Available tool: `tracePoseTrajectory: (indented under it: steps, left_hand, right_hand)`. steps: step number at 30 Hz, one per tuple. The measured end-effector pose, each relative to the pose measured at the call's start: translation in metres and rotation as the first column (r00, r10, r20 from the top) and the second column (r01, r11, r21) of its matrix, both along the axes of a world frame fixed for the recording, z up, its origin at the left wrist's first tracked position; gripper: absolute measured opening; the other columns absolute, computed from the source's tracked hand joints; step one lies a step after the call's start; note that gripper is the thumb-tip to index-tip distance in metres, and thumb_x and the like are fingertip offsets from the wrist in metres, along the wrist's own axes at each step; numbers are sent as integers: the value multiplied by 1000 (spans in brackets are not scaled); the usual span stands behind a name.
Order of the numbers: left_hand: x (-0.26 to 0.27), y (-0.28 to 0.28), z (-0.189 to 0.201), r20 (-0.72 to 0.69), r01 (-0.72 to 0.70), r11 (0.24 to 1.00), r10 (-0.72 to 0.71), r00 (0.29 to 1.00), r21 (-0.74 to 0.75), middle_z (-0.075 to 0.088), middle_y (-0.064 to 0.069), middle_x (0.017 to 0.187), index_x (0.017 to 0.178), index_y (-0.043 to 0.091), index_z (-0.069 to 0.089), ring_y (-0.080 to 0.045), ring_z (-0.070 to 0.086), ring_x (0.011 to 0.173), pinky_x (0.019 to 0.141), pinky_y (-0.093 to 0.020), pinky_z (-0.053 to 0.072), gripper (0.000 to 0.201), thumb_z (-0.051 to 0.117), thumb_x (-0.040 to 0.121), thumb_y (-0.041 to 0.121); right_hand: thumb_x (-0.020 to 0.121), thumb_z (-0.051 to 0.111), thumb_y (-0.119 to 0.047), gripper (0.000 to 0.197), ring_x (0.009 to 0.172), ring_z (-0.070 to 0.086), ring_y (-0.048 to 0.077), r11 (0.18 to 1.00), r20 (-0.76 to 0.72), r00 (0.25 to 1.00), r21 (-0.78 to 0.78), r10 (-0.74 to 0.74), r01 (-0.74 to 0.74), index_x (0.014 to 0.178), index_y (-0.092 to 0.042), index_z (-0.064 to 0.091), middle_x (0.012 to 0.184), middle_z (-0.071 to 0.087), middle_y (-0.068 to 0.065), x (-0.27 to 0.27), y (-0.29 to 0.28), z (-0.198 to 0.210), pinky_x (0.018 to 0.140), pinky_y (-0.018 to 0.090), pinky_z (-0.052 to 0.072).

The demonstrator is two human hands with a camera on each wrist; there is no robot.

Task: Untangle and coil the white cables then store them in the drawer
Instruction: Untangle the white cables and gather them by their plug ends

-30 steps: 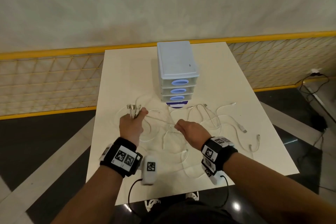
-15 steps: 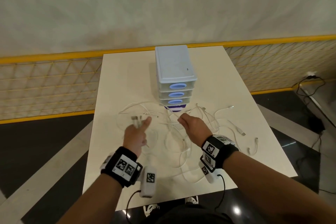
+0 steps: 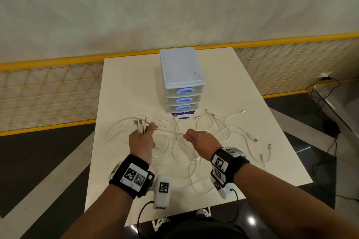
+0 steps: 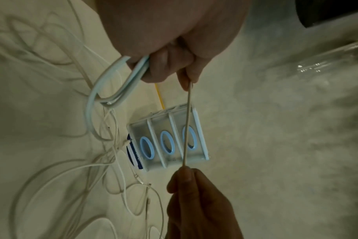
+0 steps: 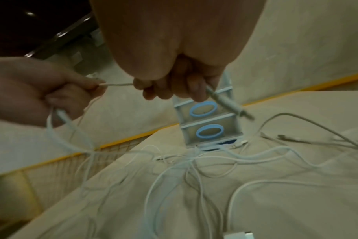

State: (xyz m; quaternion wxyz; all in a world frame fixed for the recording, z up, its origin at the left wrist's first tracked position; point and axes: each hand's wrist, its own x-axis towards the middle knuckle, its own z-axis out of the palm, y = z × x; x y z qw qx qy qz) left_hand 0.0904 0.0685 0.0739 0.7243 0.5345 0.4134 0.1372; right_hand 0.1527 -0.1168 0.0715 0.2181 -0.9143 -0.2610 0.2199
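Presently: left hand (image 3: 141,142) grips bundled white cables (image 3: 140,125); right hand (image 3: 200,140) pinches one taut strand (image 3: 171,131); drawer unit (image 3: 181,81) behind, drawers closed.

The right hand (image 3: 198,139) has drawn a white cable (image 3: 171,131) taut from the left hand (image 3: 141,139).

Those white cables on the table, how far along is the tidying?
Early. Done so far: the left hand grips a gathered bunch of plug ends. In hand: one cable is stretched taut between it and the right hand. Left: the white cables lie looped and tangled on the table, nothing is coiled, and the drawer unit has its drawers closed.
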Motion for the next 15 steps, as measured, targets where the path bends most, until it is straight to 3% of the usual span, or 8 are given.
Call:
tracePoseTrajectory:
  steps: [2,5,11,15]
  left_hand:
    - [-3,0,-1,-5,-9,1000,9,1000,-8,30,9,34,67,8,65,-6,25,30,35,-15,25,22,64,88,16]
    - [-6,5,-6,-23,-23,999,22,1000,-41,28,6,40,67,9,66,-8,22,34,36,-16,23,23,64,88,16]
    - [-12,19,-4,-208,269,963,-262,942,5,23,5,46,76,8,64,-12,20,40,38,-17,20,16,68,85,21]
    - [-26,29,4,-150,400,915,-388,909,56,23,6,41,81,2,67,-9,18,35,38,-18,18,24,62,90,24]
  right_hand:
    - [98,33,-42,37,86,61,37,999,1,1000,-27,-29,29,99,-11,53,95,68,15,5,-8,-5,71,39,46]
    - [98,33,-43,41,84,59,38,995,12,998,-82,-57,57,96,-8,53,90,66,20,9,-22,-15,64,35,38]
    - [99,33,-38,31,86,60,37,983,24,985,-65,-169,171,87,-12,45,91,66,21,18,-45,-27,66,36,38]
    - [99,31,-38,32,98,59,33,937,101,971,-255,-219,238,99,-13,51,104,65,11,28,-79,-35,84,40,39]
